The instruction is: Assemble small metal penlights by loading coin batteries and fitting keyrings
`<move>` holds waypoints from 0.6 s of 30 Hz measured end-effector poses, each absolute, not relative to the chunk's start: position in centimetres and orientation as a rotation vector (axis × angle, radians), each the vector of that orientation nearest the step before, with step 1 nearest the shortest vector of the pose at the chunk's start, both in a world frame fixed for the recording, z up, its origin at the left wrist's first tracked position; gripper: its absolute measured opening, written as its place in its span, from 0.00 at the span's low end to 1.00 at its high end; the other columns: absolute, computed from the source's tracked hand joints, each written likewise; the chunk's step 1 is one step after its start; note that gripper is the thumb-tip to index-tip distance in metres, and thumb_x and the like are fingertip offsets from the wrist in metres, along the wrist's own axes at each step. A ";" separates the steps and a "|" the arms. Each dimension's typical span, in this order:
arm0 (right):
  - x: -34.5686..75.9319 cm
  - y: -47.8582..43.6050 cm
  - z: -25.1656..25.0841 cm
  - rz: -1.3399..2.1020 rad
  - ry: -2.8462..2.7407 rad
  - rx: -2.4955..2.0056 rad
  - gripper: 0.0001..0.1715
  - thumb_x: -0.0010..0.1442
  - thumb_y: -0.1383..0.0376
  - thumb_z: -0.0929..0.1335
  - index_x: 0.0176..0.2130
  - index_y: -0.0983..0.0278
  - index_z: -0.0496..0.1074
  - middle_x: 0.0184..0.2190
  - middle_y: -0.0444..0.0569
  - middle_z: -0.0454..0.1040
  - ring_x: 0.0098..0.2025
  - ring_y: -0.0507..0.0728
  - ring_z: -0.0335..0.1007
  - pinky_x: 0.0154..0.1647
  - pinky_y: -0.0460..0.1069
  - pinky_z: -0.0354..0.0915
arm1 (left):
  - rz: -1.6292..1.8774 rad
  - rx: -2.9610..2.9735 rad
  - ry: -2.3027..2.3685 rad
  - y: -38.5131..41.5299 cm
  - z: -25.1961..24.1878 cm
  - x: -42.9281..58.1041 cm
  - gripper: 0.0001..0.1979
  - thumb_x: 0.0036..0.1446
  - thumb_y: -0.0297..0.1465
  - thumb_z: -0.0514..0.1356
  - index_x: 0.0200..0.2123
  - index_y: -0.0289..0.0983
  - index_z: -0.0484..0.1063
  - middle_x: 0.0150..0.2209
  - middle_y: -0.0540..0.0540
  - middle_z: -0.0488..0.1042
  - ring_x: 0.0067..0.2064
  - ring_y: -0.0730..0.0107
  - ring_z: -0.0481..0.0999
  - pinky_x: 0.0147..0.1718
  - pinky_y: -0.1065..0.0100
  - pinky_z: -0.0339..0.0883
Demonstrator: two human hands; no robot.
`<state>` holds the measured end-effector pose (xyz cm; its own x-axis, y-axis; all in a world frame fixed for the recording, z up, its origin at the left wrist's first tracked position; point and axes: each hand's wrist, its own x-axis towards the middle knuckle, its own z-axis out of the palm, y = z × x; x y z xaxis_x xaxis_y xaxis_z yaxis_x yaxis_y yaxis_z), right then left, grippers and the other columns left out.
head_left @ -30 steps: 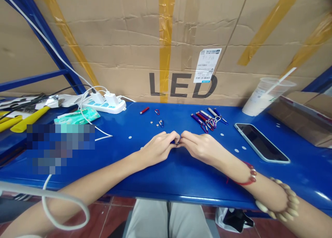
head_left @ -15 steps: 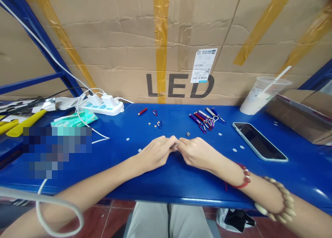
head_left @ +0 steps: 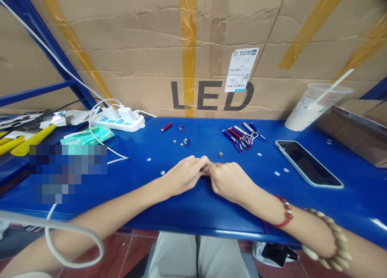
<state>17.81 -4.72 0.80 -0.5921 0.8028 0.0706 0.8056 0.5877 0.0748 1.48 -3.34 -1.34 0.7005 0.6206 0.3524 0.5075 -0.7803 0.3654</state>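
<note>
Above the blue table, my left hand (head_left: pixel 187 174) and my right hand (head_left: pixel 231 181) meet at the fingertips, both closed. Whatever they pinch between them is hidden by the fingers. Just beyond lies a small silver metal piece (head_left: pixel 220 153). Further back on the left are a red penlight-like tube (head_left: pixel 166 127), a red carabiner clip (head_left: pixel 181 128), a blue carabiner clip (head_left: pixel 186 142) and a few button cells (head_left: pixel 174 141). A group of small coloured tubes (head_left: pixel 234 137) with carabiner clips rests to the right of these.
A phone (head_left: pixel 308 164) and a tilted-looking plastic cup (head_left: pixel 311 108) with a straw stand right, near a cardboard box (head_left: pixel 356 128). On the left are a power strip (head_left: pixel 128 122), a green tissue pack (head_left: pixel 87 136), yellow-handled tools (head_left: pixel 34 140) and a looping white cable (head_left: pixel 72 264). Behind rises a large carton (head_left: pixel 145 60).
The view has shifted slightly. Both hands stay pressed together at the fingertips, with the right hand's fingers curled a little more. The things on the table have not moved.
</note>
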 end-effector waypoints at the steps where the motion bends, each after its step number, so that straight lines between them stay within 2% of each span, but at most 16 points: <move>1: 17.9 -4.5 0.9 -0.120 -2.771 -1.409 0.13 0.59 0.72 0.59 0.32 0.69 0.72 0.27 0.54 0.77 0.26 0.54 0.71 0.24 0.46 0.51 | 0.713 2.611 0.904 -3.3 -1.3 1.5 0.05 0.60 0.24 0.45 0.33 0.38 0.55 0.31 0.50 0.67 0.32 0.72 0.67 0.34 0.71 0.58; 5: 18.6 -3.4 1.4 0.001 -2.680 -1.381 0.21 0.65 0.64 0.56 0.33 0.66 0.73 0.30 0.53 0.77 0.29 0.55 0.71 0.26 0.47 0.49 | 0.869 2.377 0.976 -2.8 -1.5 1.7 0.05 0.60 0.28 0.51 0.33 0.39 0.54 0.29 0.53 0.62 0.30 0.76 0.65 0.31 0.74 0.58; 10: 19.2 -2.2 1.6 0.236 -2.598 -1.277 0.26 0.67 0.61 0.54 0.28 0.65 0.72 0.26 0.48 0.75 0.25 0.51 0.66 0.26 0.46 0.48 | 0.981 2.292 1.026 -2.4 -1.6 1.8 0.09 0.58 0.32 0.54 0.32 0.39 0.54 0.28 0.55 0.58 0.25 0.79 0.59 0.28 0.75 0.57; 14: 19.5 -1.8 1.4 0.375 -2.561 -1.240 0.27 0.67 0.59 0.53 0.26 0.64 0.71 0.23 0.46 0.73 0.23 0.49 0.62 0.26 0.45 0.47 | 0.973 2.276 1.049 -2.3 -1.5 1.7 0.10 0.58 0.34 0.55 0.32 0.39 0.54 0.28 0.55 0.60 0.26 0.78 0.62 0.29 0.75 0.58; 18: 19.6 -1.7 1.5 0.366 -2.554 -1.211 0.27 0.67 0.59 0.53 0.26 0.64 0.70 0.22 0.45 0.70 0.23 0.49 0.60 0.26 0.45 0.47 | 0.940 2.236 1.018 -2.4 -1.1 1.6 0.08 0.59 0.35 0.54 0.36 0.40 0.55 0.31 0.52 0.70 0.33 0.74 0.71 0.36 0.73 0.62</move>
<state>19.60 -1.67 1.45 -0.6041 0.7825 0.1510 0.7087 0.6141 -0.3473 1.63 -2.43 -1.10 0.4806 0.7907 0.3791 0.4412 -0.5917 0.6747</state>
